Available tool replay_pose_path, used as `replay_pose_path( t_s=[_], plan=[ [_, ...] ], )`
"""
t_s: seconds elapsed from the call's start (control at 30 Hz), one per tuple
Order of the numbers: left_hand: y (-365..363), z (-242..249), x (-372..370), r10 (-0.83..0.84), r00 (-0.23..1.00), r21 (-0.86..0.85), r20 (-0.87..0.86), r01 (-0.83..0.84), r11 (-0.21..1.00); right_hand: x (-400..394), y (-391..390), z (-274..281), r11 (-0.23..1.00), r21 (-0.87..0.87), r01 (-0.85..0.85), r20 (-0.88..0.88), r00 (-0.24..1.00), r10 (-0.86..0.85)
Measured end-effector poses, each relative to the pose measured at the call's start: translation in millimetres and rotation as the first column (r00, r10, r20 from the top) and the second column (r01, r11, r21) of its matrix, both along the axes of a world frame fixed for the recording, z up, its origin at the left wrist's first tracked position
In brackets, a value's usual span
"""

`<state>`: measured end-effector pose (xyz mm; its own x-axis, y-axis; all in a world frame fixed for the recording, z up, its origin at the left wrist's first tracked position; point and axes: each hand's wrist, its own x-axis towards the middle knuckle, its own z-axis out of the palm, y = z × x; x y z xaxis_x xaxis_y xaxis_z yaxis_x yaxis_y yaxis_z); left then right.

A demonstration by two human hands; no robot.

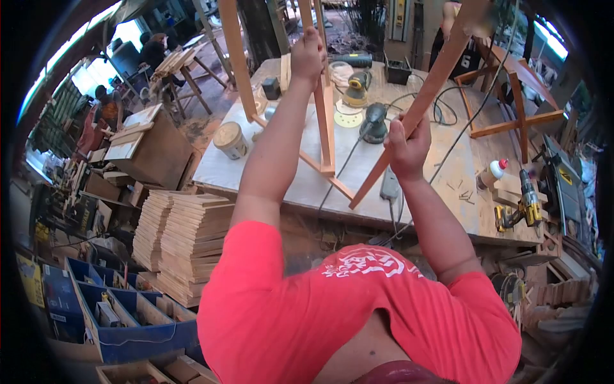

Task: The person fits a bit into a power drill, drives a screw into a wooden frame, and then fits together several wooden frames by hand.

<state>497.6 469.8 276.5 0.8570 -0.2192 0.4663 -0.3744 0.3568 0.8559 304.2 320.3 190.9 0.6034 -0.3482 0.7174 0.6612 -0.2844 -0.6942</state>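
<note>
Your left hand (pixel 307 54) clenched round upright leg of wooden frame (pixel 326 137); your right hand (pixel 407 146) grips slanted leg, above workbench (pixel 441 185), near orbital sander (pixel 375 121)

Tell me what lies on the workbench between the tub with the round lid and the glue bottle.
In the head view, between tub and glue bottle: the wooden frame's foot, a sander and a power strip.

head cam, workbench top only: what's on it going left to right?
Round tub → left hand gripping a wooden frame leg → orbital sander → right hand gripping an angled frame leg → glue bottle → yellow cordless drill.
</note>
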Motion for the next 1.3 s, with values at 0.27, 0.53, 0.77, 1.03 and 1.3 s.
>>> replay_pose_path(
  t_s=[0.27,0.53,0.77,1.03,1.3],
  plan=[
    [19.3,-11.5,-15.1,0.076,0.997,-0.095,-0.029,-0.078,0.992,-17.0,14.8,18.9,0.992,0.055,-0.114,-0.015,0.993,0.115],
    [23.6,-15.7,-17.8,0.078,0.997,-0.082,-0.009,-0.078,0.994,-17.5,11.1,14.6,0.981,0.084,-0.177,-0.044,0.982,0.181],
    [22.0,-11.7,-15.7,0.053,0.999,-0.03,-0.005,-0.053,0.998,-35.0,2.5,42.3,0.961,0.198,-0.195,-0.083,0.973,0.214],
    [12.2,-15.8,-4.6,0.033,0.998,0.032,0.045,-0.034,0.999,-23.0,-11.2,50.8,0.984,0.119,-0.13,-0.13,0.981,0.145],
    [16.3,-7.5,-4.8,0.013,1.0,0.045,0.022,-0.014,0.999,-0.3,-18.5,58.5,0.991,0.086,-0.101,-0.125,0.986,0.111]
  ],
)
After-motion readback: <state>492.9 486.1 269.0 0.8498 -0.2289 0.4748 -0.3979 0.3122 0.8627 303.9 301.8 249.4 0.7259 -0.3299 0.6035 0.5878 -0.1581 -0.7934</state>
